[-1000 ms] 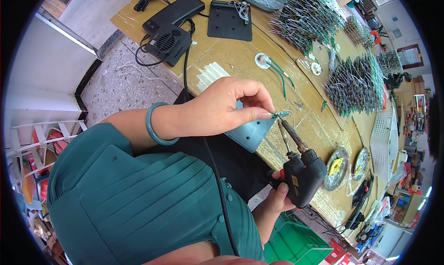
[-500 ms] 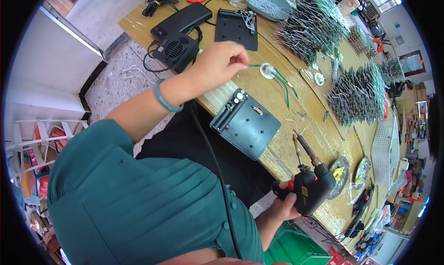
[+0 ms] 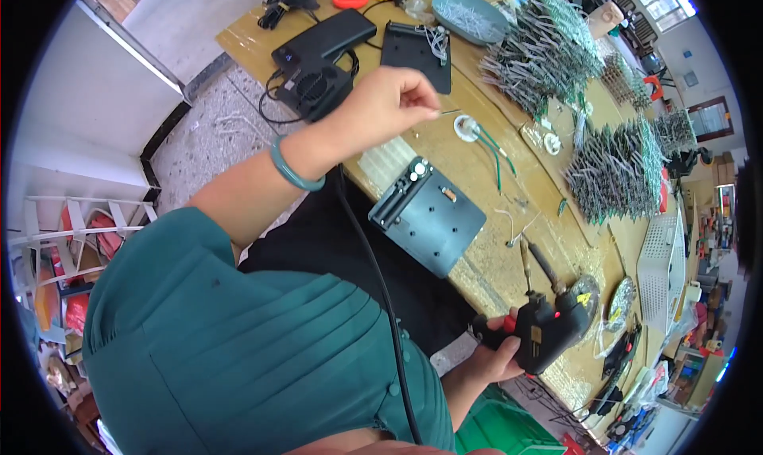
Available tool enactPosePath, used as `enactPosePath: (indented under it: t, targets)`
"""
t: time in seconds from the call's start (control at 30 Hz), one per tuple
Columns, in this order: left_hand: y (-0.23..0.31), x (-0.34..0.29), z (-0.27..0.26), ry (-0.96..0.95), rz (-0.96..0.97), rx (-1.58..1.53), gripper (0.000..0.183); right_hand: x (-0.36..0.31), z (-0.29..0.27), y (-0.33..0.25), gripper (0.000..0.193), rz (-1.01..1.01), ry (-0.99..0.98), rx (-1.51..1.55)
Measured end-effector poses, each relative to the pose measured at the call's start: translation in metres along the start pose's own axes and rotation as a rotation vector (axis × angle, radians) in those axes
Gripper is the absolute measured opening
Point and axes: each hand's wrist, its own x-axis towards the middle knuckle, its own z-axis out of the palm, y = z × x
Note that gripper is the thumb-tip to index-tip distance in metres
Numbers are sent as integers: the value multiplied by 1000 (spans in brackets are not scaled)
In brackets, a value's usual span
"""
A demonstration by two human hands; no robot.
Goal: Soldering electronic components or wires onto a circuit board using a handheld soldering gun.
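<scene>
Seen from above, the left hand (image 3: pixel 389 97) is raised over the worktop (image 3: pixel 477 169), fingers pinched shut on a thin wire (image 3: pixel 450 112) near a white disc (image 3: pixel 466 127). The right hand (image 3: pixel 491 358) grips a black soldering gun (image 3: pixel 548 328) at the worktop's near edge, tip angled clear of the dark fixture plate (image 3: pixel 429 216) between them.

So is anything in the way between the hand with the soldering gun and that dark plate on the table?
Nothing visible. The right hand holds the soldering gun near the table edge, and only bare wooden table lies between its tip and the dark plate.
</scene>
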Motion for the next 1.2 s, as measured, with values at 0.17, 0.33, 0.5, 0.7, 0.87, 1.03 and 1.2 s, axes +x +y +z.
enactPosePath:
  t: [0.17, 0.33, 0.5, 0.7, 0.87, 1.03, 1.2]
  targets:
    - [40, -16, -1, -256, -236, -900, 15, 0, -1, 3, 50, -10, 1, 4]
    - [48, -32, 5, -394, -376, -1162, 19, -3, 7, 2, 51, 10, 29, 32]
    - [52, -36, 7, -438, -359, -1167, 19, -2, 13, -4, 54, 8, 17, 49]
    - [53, -43, 9, -430, -340, -1072, 20, 0, 14, -4, 55, -67, -104, -22]
    - [56, -46, 12, -458, -314, -1014, 17, 1, 22, -8, 57, -75, -144, -55]
    - [58, -47, 15, -451, -316, -1020, 19, 1, 27, -11, 57, -59, -110, -27]
    - [58, -46, 19, -470, -335, -1019, 19, 1, 30, -13, 55, -44, -73, -22]
